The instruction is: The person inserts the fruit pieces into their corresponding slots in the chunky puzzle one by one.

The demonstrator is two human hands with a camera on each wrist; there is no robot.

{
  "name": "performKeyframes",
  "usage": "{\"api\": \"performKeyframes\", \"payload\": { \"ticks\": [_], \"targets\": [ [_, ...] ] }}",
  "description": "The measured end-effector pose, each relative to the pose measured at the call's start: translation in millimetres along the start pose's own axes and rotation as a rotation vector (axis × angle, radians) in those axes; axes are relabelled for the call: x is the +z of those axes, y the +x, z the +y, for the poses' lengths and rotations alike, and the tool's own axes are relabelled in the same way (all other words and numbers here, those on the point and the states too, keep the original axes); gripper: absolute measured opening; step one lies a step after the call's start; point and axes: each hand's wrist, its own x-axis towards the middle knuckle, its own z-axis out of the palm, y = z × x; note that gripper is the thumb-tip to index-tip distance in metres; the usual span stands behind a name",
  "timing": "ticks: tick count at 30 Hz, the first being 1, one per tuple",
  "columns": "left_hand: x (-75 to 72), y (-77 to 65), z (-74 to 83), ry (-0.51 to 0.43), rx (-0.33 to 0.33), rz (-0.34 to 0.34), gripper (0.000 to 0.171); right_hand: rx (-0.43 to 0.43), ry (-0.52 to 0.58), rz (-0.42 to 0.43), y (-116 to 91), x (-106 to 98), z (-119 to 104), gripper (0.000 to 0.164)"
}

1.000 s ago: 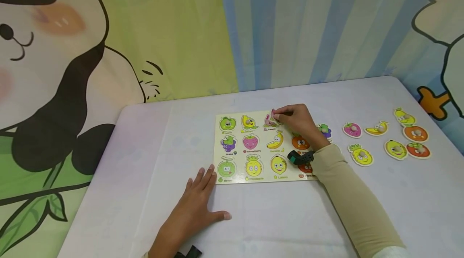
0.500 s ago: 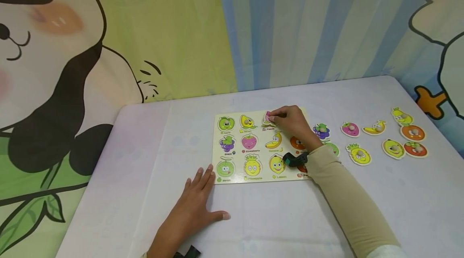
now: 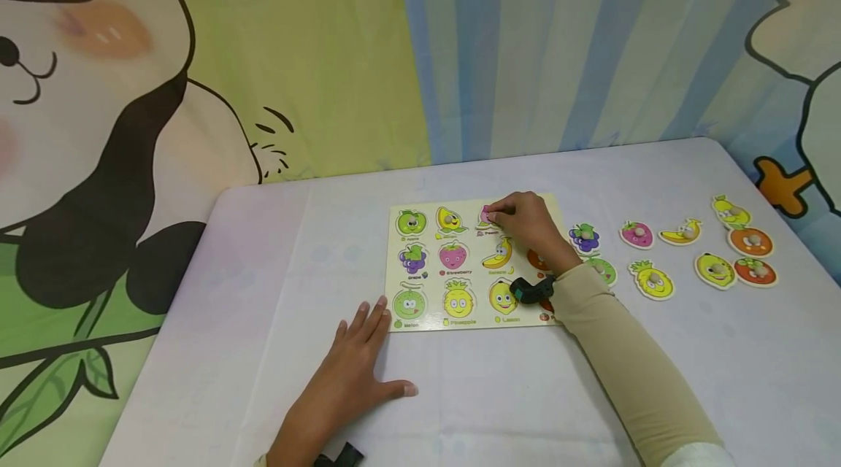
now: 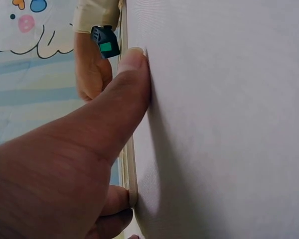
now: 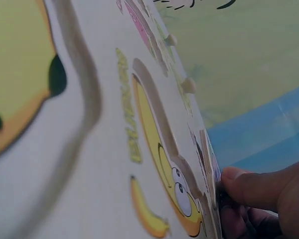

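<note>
A wooden fruit puzzle board [image 3: 430, 284] lies on the table, with printed fruit recesses in rows. My right hand [image 3: 531, 225] is over its top row and pinches a pink peach puzzle piece [image 3: 484, 216] at the peach recess, mostly hidden by the fingers. In the right wrist view the thumb and fingertips [image 5: 234, 173] are right at the board's surface. My left hand [image 3: 355, 365] lies spread on the table, fingertips at the board's lower left edge. An apple piece [image 3: 412, 222] and a yellow mango-like piece [image 3: 450, 220] sit in the top row, knobs up.
Right of the board lie several loose knobbed pieces: grapes [image 3: 584, 238], a strawberry [image 3: 636, 234], a banana [image 3: 681, 232], a pineapple [image 3: 652, 280], a lemon [image 3: 715, 271], a tomato [image 3: 757, 272], an orange [image 3: 750, 241] and a pear [image 3: 731, 211]. A green melon piece [image 3: 603, 270] shows beside the right sleeve.
My right hand has shifted slightly left and brought the peach piece from a raised, tilted position down to its recess. The left hand has stayed at the board's edge.
</note>
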Motion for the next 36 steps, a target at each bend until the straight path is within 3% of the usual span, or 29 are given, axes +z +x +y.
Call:
{"api": "performKeyframes", "payload": {
  "ticks": [20,28,36],
  "targets": [
    [-1.2,-0.2,-0.4,-0.006,0.003,-0.004,0.115,-0.02,-0.049,0.023,-2.3,6.7,-8.0,0.02],
    [-1.8,1.2,-1.0,0.001,-0.006,0.001,0.116,-0.023,-0.095,-0.017,-2.9,3.1,-12.3,0.023],
    [-0.2,0.9,-0.1,-0.022,-0.006,-0.002,0.115,0.005,-0.05,0.009,-3.8,4.8,-4.7,0.02]
  ]
}}
